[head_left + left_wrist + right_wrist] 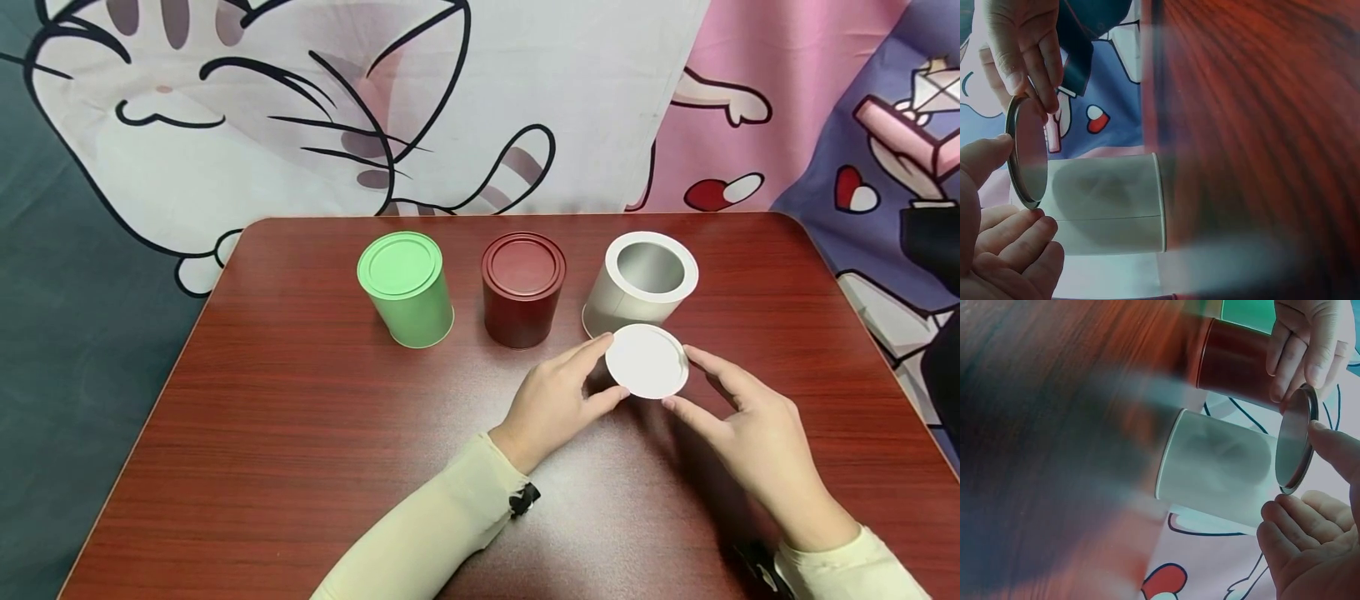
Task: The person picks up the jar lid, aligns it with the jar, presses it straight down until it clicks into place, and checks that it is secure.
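Note:
A round white lid (647, 361) is held up in front of an open white can (618, 302), whose hollow inside shows from above. On the lid's left edge, my left hand (558, 402) pinches the rim between thumb and fingers. My right hand (759, 429) pinches the opposite rim in the same way. In the left wrist view the lid (1030, 153) has a metallic underside and is clear of the tabletop. The right wrist view shows the lid (1295, 440) apart from the white can (1216, 462).
Left of the white can stand a dark red can (522, 321) and a green can (416, 312), both with lids on. All the cans are near the far edge of the reddish wooden table (262, 433). A printed cat cloth (585, 100) hangs behind it.

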The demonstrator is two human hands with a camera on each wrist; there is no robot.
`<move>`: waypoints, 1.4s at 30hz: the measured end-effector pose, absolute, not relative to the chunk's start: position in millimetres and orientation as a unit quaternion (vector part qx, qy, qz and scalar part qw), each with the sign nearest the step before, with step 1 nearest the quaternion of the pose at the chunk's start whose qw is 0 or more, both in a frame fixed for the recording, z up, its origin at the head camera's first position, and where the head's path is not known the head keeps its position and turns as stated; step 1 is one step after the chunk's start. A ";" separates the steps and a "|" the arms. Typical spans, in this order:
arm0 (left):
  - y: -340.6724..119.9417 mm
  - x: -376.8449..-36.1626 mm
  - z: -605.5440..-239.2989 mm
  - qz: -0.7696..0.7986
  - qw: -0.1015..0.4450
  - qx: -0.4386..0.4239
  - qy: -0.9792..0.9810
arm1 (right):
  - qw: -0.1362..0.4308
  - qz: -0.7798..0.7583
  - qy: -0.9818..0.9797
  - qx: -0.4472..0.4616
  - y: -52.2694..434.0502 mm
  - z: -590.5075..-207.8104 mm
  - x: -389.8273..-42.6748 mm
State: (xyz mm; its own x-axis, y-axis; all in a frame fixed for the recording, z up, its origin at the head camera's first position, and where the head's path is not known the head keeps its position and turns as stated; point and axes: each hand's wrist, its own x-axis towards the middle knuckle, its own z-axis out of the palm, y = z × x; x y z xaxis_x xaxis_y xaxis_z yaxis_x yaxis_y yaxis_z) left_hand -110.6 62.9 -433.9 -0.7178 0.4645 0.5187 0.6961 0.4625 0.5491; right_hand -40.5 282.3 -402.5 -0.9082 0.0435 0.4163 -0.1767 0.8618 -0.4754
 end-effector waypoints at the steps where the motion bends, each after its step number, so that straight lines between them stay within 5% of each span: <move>1: 62.9 -110.8 -433.1 -0.387 0.151 -0.345 -0.842 | 0.213 0.262 -0.941 0.035 282.2 -402.2 -40.8; 42: 69.1 -117.2 -406.4 -0.380 0.162 -0.359 -0.837 | 0.236 0.288 -0.927 0.034 283.7 -375.2 -44.9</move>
